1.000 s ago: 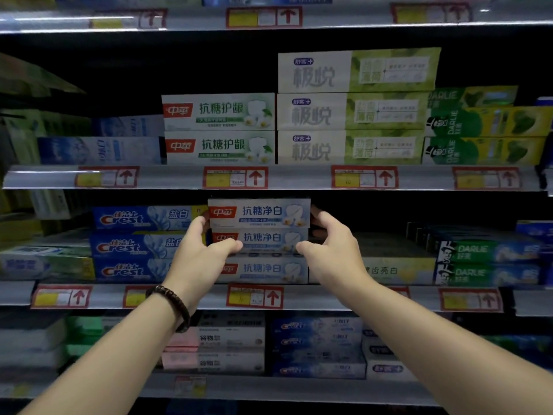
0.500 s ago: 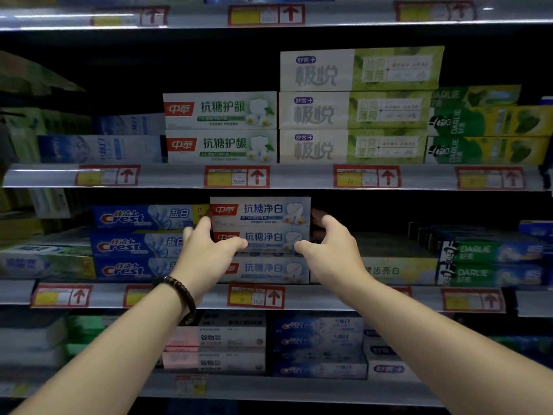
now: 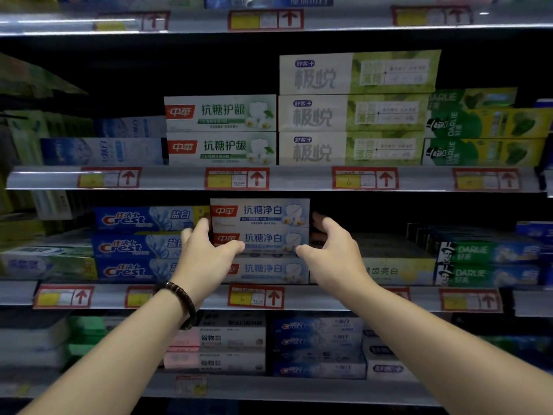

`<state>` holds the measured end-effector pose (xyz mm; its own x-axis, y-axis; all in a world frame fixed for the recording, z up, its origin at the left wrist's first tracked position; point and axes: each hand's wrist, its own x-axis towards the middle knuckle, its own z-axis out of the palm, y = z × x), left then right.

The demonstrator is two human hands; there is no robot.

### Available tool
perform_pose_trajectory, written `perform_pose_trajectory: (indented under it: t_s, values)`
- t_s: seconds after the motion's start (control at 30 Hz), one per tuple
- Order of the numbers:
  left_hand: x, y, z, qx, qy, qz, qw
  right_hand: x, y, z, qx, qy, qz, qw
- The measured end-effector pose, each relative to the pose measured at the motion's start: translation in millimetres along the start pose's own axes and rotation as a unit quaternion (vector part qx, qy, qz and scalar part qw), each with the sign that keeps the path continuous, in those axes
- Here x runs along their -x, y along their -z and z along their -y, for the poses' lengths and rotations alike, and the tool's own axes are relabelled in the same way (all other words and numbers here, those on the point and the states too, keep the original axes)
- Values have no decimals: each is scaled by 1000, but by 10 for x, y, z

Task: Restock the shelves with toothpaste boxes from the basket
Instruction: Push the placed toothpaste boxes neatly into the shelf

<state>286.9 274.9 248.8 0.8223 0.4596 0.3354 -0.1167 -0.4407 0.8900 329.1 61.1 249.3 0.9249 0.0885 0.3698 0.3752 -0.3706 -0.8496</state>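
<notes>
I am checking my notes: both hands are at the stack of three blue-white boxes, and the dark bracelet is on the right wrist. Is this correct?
No. The head view shows the dark bracelet on the left wrist, not the right. The rest holds.

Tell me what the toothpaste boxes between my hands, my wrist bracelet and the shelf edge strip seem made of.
Toothpaste boxes: printed card, faintly glossy; sharp folded edges. Bracelet: dark beads, likely wood, matte; could be plastic. Shelf edge strip: probably clear plastic; it shines and price tags sit behind it.
</notes>
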Motion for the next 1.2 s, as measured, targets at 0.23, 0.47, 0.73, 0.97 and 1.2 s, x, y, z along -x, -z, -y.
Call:
perform_pose_trajectory:
  t_s: [0.23,0.47,0.73,0.97,1.2]
  values:
    - [67,91,-27,18,2,-19,1000,112,66,53,6,6,-13,1000]
    - [199,148,-123,27,10,-9,1000,188,154,76,5,4,-18,1000]
    - [518,88,-184,19,30,25,999,451,329,10,-12,-18,0,1000]
    - [888,49,-266,27,57,73,995,749,533,55,-46,-60,9,997]
    - [1276,15,-382,14,78,124,989,1047,743,116,-32,-80,23,996]
